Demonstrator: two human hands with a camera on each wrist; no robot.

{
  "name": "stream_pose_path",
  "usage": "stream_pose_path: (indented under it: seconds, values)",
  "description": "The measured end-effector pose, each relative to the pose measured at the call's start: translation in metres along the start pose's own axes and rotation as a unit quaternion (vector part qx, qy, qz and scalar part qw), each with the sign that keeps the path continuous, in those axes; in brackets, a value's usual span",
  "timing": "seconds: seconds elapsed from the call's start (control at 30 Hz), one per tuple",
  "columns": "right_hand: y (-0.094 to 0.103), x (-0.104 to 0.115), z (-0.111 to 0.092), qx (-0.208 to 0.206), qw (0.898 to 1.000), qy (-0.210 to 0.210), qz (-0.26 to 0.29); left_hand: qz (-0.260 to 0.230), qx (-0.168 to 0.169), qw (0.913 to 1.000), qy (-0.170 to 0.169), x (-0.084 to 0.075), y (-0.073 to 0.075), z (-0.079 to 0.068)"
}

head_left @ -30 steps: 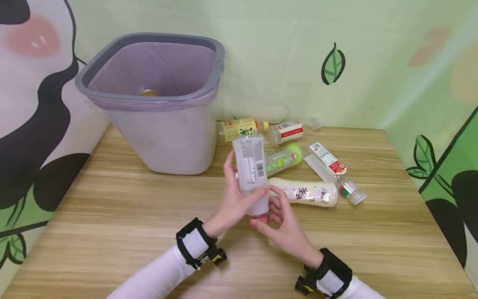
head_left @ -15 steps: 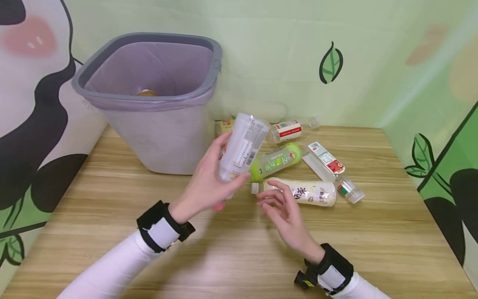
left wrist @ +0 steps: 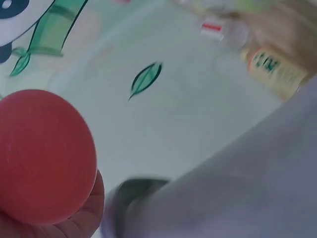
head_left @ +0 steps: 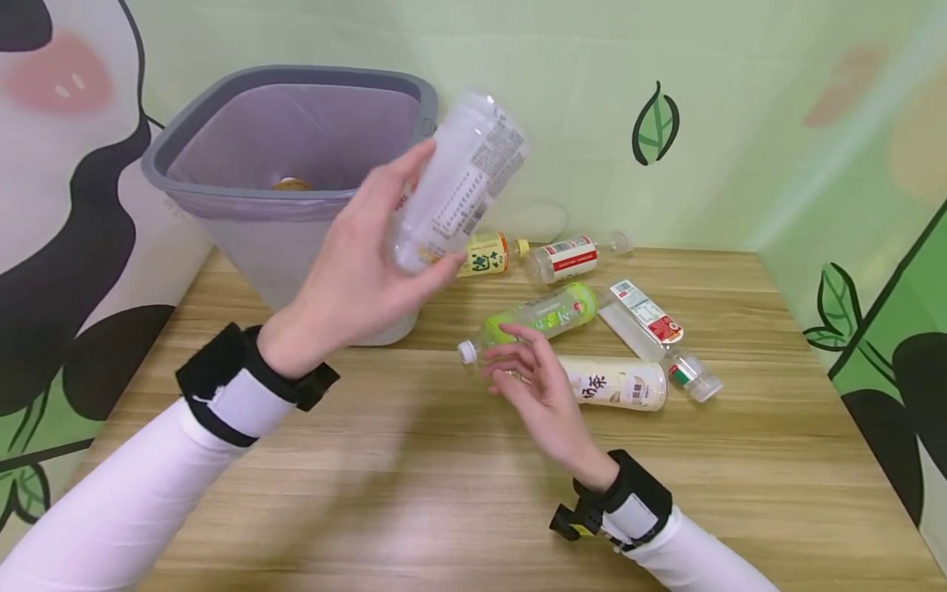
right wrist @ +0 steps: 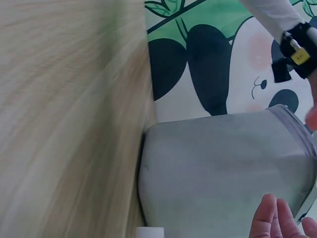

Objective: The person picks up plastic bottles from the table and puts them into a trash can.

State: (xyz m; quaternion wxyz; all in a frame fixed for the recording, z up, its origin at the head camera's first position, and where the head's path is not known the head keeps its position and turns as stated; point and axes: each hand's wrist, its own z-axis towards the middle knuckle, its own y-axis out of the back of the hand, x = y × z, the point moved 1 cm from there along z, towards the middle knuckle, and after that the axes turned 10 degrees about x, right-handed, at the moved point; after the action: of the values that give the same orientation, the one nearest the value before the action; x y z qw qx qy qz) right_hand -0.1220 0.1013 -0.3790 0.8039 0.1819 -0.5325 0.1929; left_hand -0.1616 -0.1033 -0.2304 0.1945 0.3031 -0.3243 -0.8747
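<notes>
In the head view my left hand [head_left: 355, 247] grips a whitish plastic bottle [head_left: 462, 181], fingers behind it and thumb across its front. The bottle is tilted, base up, beside the right rim of the trash bin [head_left: 296, 196]. Its round red cap [left wrist: 47, 156] looms large in the left wrist view; the hand hides it from the head camera. My right hand [head_left: 543, 395] hovers with loosely bent fingers, holding nothing. It overlaps the neck end of a cream milk tea bottle [head_left: 617, 384]. Behind that lies a green-labelled bottle [head_left: 551, 314] with a white cap.
Near the back wall lie a yellow-labelled bottle [head_left: 487, 255] and a clear bottle with a red-and-white label [head_left: 573, 260]. Another clear bottle [head_left: 651, 321] lies to the right. A lilac liner [head_left: 340, 131] lines the bin, with a brownish item [head_left: 292, 184] inside.
The right hand has let go of the bottle's cap end and shifted slightly left and up. The left hand has carried the bottle up and left toward the bin, tilting it.
</notes>
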Motion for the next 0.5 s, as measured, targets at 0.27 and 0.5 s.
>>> stream_pose_path:
  seconds: [0.27,0.5]
  values:
    - [-0.002,0.005,0.007,0.004,1.0,0.007,0.0,0.052,-0.036,0.9969,0.048,0.001,0.052,0.04]
    - [-0.003,0.003,0.006,0.008,1.0,0.003,0.001,0.106,-0.066,0.9873,0.098,0.035,0.082,0.058]
